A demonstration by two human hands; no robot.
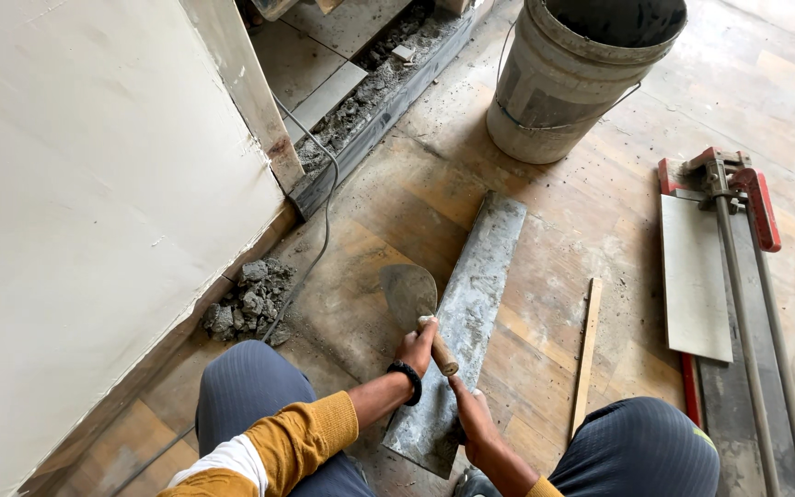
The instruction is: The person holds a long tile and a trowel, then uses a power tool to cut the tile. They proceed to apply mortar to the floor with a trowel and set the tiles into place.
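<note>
My left hand grips the wooden handle of a trowel. The trowel's grey blade points away from me and rests at the left edge of a long narrow tile strip smeared with grey mortar. The strip lies on the wood-pattern floor between my knees. My right hand holds the strip's near end, fingers curled over its edge. A black band sits on my left wrist.
A dirty plastic bucket stands beyond the strip. A tile cutter with a pale tile lies to the right, with a thin wooden stick beside it. A rubble pile and a cable lie by the white wall.
</note>
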